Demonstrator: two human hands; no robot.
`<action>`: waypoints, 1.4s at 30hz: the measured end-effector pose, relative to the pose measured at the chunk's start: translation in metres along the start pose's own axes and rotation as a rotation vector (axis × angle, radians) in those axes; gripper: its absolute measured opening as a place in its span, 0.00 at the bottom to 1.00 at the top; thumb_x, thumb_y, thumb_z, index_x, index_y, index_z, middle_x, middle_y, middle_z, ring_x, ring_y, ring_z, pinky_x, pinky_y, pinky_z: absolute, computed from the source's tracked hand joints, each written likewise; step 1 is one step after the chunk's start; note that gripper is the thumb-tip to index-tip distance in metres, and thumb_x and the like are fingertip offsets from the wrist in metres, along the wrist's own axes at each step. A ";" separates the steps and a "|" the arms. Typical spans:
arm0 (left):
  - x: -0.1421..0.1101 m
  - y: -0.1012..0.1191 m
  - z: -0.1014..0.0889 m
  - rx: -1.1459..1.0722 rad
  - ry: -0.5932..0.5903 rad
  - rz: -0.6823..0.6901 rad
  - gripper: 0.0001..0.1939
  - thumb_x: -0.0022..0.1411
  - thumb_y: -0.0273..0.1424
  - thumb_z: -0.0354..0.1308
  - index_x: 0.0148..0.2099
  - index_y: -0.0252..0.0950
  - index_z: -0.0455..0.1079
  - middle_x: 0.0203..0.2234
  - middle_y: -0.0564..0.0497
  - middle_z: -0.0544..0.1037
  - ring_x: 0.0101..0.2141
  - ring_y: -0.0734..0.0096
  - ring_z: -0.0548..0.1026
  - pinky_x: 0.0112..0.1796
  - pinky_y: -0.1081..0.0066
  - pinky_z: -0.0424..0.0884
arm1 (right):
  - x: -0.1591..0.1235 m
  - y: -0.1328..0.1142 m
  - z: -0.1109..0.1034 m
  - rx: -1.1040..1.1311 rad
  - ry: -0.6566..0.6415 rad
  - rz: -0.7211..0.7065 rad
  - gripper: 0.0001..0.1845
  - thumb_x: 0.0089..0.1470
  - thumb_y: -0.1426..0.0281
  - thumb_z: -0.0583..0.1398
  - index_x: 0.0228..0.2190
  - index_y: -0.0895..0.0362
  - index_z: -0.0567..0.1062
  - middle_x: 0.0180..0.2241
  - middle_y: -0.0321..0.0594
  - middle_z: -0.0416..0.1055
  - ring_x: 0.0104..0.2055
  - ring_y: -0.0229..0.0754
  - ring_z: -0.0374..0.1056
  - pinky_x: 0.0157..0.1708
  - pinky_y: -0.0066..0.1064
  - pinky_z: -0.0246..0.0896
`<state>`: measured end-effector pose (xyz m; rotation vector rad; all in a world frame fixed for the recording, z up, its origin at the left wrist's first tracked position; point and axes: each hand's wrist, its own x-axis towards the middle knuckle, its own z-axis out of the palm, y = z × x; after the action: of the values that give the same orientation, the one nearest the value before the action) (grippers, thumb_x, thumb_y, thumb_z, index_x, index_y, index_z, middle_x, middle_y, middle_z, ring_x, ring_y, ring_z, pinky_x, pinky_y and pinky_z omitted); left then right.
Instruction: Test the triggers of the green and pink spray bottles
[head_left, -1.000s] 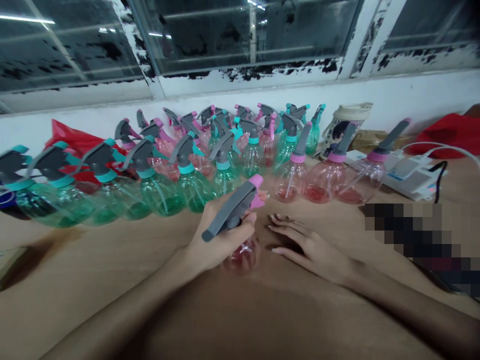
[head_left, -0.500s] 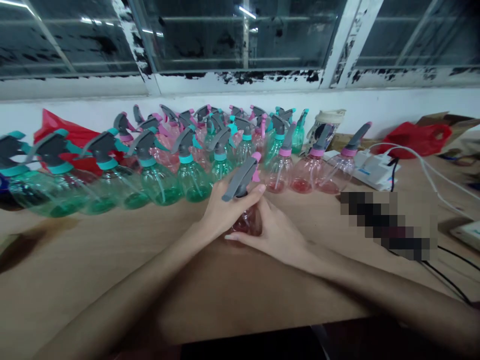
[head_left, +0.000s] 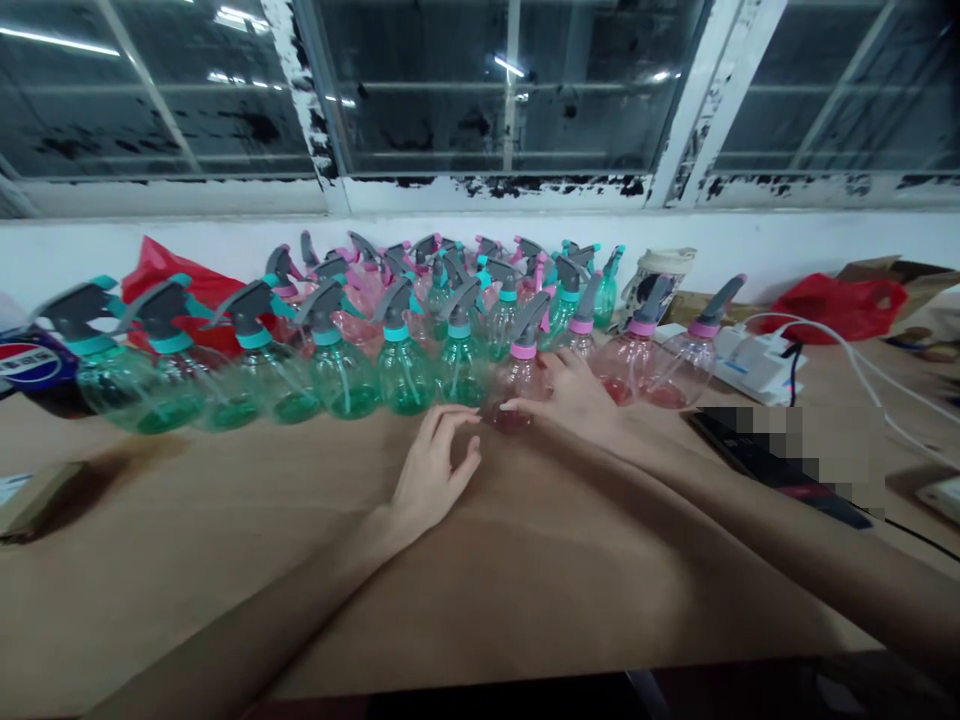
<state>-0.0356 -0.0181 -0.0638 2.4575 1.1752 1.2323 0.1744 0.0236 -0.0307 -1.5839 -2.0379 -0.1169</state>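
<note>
The right hand point(head_left: 574, 395), fingers spread, cups a pink-collared spray bottle point(head_left: 514, 392), apparently steadying it upright beside the green spray bottles point(head_left: 405, 375); the left hand point(head_left: 439, 470) curls loosely, holding nothing, in front of them.

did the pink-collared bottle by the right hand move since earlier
Yes, the pink-collared bottle moved toward the window: once in front of the row, it now stands in line beside the end green bottle.
</note>
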 end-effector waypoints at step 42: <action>-0.001 -0.002 -0.008 -0.047 -0.118 -0.110 0.06 0.60 0.24 0.48 0.36 0.39 0.65 0.34 0.51 0.73 0.37 0.68 0.72 0.35 0.69 0.68 | 0.010 0.048 -0.036 -0.047 0.134 0.245 0.21 0.53 0.58 0.53 0.42 0.60 0.70 0.34 0.48 0.74 0.34 0.50 0.70 0.30 0.38 0.61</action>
<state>-0.0430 -0.0193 -0.0601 2.3614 1.2179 1.0578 0.2302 0.0330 -0.0078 -1.7911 -1.7377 -0.1752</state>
